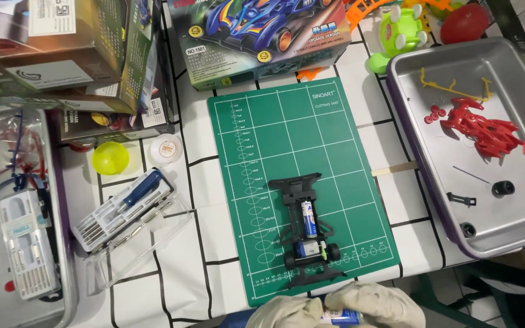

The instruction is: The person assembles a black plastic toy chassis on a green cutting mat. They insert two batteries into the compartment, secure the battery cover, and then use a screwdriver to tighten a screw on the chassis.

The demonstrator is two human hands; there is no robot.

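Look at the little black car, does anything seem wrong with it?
The black toy car chassis on the green cutting mat has wheels only at its near end and no body. A red body shell lies apart in the metal tray.

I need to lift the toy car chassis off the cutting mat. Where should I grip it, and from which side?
Grip the toy car chassis across its narrow middle, beside the battery, coming straight down from above. It lies flat and lengthwise on the green cutting mat; the thin bumpers at both ends and the rear wheels look like poorer holds.

Chassis [307, 234] on mat [287, 127], tray [518, 231] right, screwdriver case [123, 209] left.
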